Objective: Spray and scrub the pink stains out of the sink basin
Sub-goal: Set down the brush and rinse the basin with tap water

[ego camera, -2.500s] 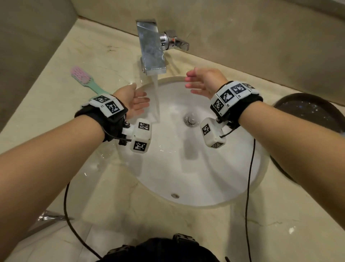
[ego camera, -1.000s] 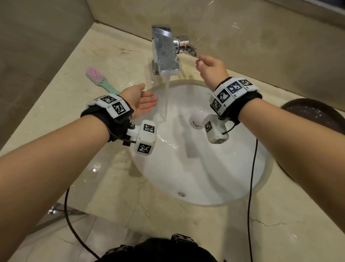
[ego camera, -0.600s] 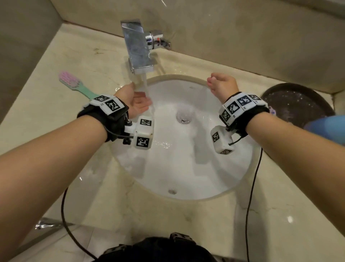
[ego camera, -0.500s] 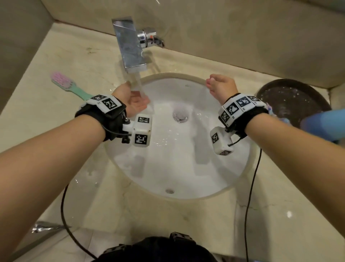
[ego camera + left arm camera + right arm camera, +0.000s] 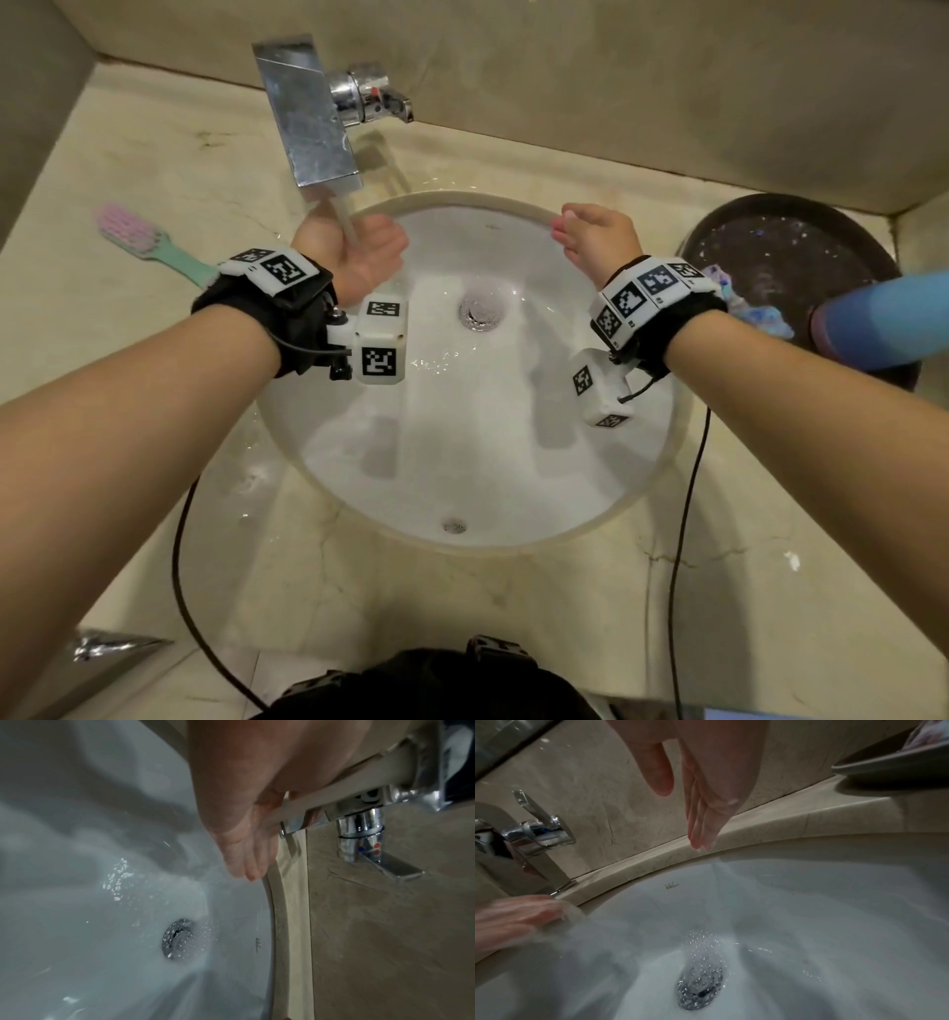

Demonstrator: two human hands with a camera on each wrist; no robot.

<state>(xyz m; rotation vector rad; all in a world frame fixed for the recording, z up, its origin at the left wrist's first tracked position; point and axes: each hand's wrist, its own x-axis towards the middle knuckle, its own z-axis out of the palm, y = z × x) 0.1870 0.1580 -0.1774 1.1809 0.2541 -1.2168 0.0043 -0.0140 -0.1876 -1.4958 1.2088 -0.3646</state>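
The white sink basin (image 5: pixel 477 462) fills the frame's centre, wet, water pooling at its drain (image 5: pixel 481 310). My left hand (image 5: pixel 354 252) is cupped, relaxed and empty, under the stream from the chrome faucet (image 5: pixel 313 118) at upper left. My right hand (image 5: pixel 595 234) hangs over the basin's far rim, fingers straight, holding nothing. At right on the table (image 5: pixel 154 169), a dark bowl (image 5: pixel 785 241) holds a blue-patterned cloth (image 5: pixel 744 303). A pink-bristled brush (image 5: pixel 144 241) lies far left.
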